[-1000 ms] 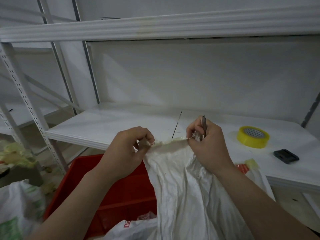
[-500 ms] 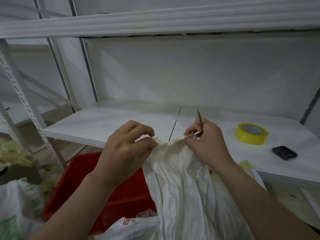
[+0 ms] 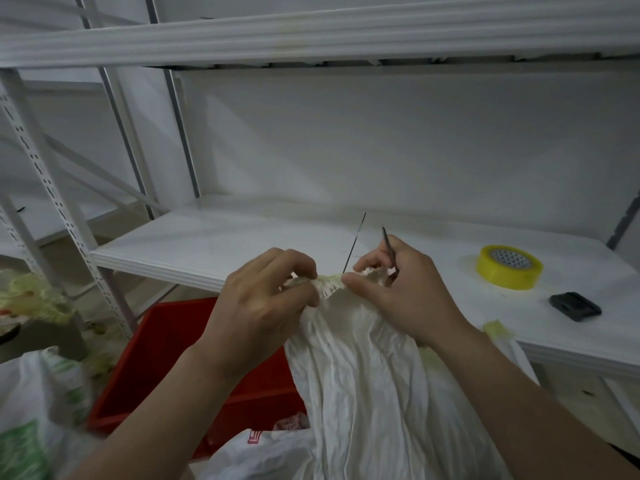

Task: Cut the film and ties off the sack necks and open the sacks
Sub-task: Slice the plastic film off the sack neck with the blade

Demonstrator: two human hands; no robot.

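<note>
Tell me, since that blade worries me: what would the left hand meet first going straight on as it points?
The left hand pinches the white woven sack's neck; straight beyond, likely the right hand, before its thin metal blade.

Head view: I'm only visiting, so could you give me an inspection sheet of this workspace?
Surface: white shelf.
Job's things: white sack, its neck bunched between the hands; thin dark tool in the right hand.
Clutter: yellow tape roll and a small black item on the shelf; yellowish scrap at its edge.
Hands: left hand pinches the sack's neck; right hand pinches it too and holds the tool.
Cables: nothing seen.
Surroundings: red crate below the shelf; another bag lower left; white racking.
</note>
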